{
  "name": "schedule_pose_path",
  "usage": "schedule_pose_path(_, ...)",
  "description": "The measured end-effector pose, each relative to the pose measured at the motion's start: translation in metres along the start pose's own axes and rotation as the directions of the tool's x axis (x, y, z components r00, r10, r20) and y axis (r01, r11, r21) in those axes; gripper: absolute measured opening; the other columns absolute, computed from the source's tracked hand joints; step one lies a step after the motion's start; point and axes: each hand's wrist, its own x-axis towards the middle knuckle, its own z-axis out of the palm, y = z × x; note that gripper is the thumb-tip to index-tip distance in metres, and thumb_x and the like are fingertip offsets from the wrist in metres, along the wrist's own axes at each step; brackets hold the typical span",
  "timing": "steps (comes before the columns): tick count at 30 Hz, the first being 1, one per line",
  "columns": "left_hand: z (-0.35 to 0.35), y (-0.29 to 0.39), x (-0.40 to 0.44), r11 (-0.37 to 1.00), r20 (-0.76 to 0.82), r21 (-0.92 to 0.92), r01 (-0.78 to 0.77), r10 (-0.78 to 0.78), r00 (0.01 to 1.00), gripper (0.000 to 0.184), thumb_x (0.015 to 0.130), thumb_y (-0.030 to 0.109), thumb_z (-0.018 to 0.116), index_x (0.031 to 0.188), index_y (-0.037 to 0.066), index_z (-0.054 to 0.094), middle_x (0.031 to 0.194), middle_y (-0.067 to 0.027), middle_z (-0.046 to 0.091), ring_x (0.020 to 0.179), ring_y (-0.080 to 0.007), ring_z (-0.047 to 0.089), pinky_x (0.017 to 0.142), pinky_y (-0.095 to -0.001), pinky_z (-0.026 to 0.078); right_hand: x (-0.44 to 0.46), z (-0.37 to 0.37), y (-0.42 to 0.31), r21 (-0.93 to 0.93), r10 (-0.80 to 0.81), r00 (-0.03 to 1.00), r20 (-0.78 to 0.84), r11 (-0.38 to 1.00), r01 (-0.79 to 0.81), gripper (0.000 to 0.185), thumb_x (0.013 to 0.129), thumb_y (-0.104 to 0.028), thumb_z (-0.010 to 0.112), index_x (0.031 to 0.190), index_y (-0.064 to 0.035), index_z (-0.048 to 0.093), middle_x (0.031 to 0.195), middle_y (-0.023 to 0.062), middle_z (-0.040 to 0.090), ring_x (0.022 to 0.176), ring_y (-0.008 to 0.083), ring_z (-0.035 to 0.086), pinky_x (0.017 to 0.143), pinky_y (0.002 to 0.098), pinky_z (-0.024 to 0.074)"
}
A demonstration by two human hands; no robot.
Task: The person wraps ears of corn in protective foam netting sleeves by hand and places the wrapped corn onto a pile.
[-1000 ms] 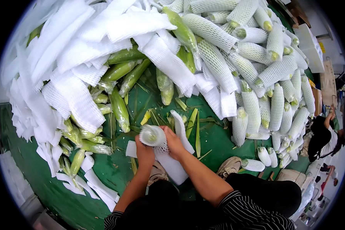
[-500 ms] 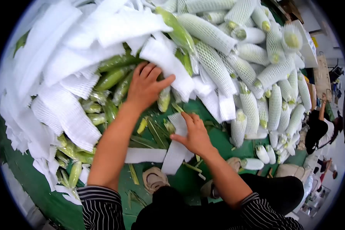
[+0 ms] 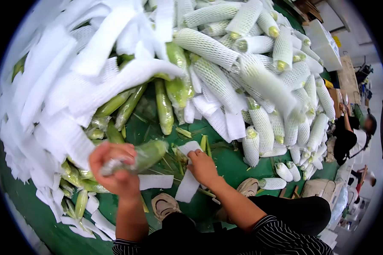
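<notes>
In my left hand [image 3: 115, 165], blurred by motion, is a green ear of corn [image 3: 151, 155] in clear film, gripped at one end and pointing right. My right hand [image 3: 203, 169] is closed at the upper part of a flat white foam net sleeve [image 3: 187, 187], fingertips on its edge. Another foam sleeve [image 3: 156, 181] lies flat between the two hands. Ahead, film-wrapped ears [image 3: 164, 108] lie partly under a heap of loose white foam sleeves [image 3: 72, 140].
A large pile of foam-sleeved ears [image 3: 215, 80] rises at the upper right; one sleeved ear [image 3: 268, 85] there is motion-blurred. Husk scraps [image 3: 206, 146] litter the green floor [image 3: 140, 127]. My shoes [image 3: 165, 205] are close below. A co-worker [image 3: 349, 131] is at the far right.
My left hand has come back from the heap toward me, now with a wrapped ear. My right hand has moved slightly left and down onto the sleeve. A blurred sleeved ear appears over the pile.
</notes>
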Motion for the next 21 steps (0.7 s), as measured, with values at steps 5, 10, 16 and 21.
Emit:
schedule_pose_path(5, -0.022, 0.003, -0.055, 0.851, 0.194, 0.48, 0.215, -0.342, 0.92, 0.061, 0.075, 0.034, 0.087, 0.12, 0.0, 0.065, 0.075, -0.0052, 0.066, 0.066, -0.0163, 0.063, 0.067, -0.0316, 0.053, 0.013, -0.082, -0.043, 0.514, -0.181, 0.978, 0.107, 0.852, 0.101, 0.025, 0.085, -0.013, 0.075, 0.099, -0.0053, 0.055, 0.091, 0.0058, 0.057, 0.08, 0.0179, 0.059, 0.07, 0.0327, 0.0482)
schedule_pose_path(10, 0.016, -0.003, -0.067, 0.713, 0.346, 0.669, 0.211, -0.55, 0.76, 0.063, 0.069, 0.023, 0.088, 0.125, 0.006, 0.068, 0.084, -0.0093, 0.07, 0.07, -0.0194, 0.064, 0.069, -0.0302, 0.052, 0.012, -0.09, -0.078, 0.934, 0.027, 0.999, 0.043, 0.355, -0.05, 0.015, 0.098, -0.016, 0.063, 0.096, -0.0065, 0.051, 0.085, -0.0031, 0.048, 0.07, 0.0028, 0.045, 0.061, 0.0199, 0.0384)
schedule_pose_path(16, 0.005, -0.001, -0.058, 0.797, 0.478, 0.554, 0.243, -0.542, 0.691, 0.047, 0.075, 0.011, 0.081, 0.121, 0.004, 0.069, 0.09, -0.0077, 0.07, 0.076, -0.0181, 0.063, 0.072, -0.0304, 0.051, -0.004, -0.073, -0.087, 0.98, 0.167, 0.968, 0.184, -0.101, -0.169, 0.036, 0.107, -0.04, 0.042, 0.092, -0.0081, 0.049, 0.087, -0.0003, 0.047, 0.077, 0.0085, 0.045, 0.071, 0.0246, 0.042)
schedule_pose_path(21, -0.005, -0.011, -0.068, 0.763, 0.283, 0.598, 0.245, -0.488, 0.826, 0.019, 0.083, 0.009, 0.076, 0.098, 0.002, 0.068, 0.09, -0.0107, 0.069, 0.079, -0.0211, 0.064, 0.073, -0.0315, 0.051, -0.011, -0.065, -0.082, 0.795, -0.056, 0.988, 0.145, -0.587, -0.15, 0.042, 0.108, -0.042, 0.038, 0.112, -0.0033, 0.054, 0.111, 0.0084, 0.057, 0.106, 0.0178, 0.056, 0.094, 0.0339, 0.0461)
